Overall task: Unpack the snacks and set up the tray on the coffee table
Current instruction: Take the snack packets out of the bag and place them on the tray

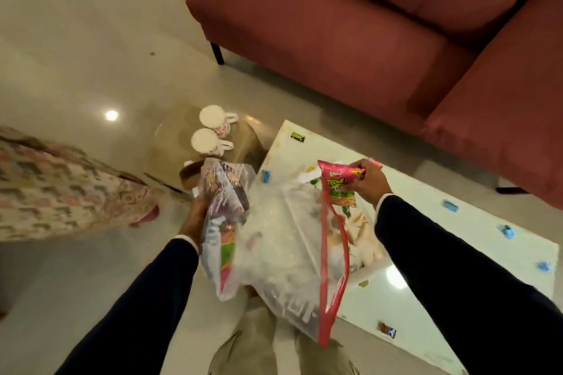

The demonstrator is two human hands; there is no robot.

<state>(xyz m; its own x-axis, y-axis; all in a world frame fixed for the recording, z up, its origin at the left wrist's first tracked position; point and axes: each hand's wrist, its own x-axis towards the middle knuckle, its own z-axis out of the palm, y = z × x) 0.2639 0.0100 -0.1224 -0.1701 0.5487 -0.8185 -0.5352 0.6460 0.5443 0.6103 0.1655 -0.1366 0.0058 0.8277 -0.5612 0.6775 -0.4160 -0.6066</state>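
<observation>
the clear bag (pixel 283 253) hangs at six o'clock, gripped by the left hand (pixel 198 213). at three o'clock the right hand (pixel 370 181) pinches a red packet (pixel 338 186) over the table (pixel 441 237).

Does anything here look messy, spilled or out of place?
Nothing is spilled or broken. The one odd sight is small wrapped sweets scattered loose across the white table, not gathered anywhere. Otherwise, the right hand holds a red snack packet and the left hand grips the clear bag.
</observation>
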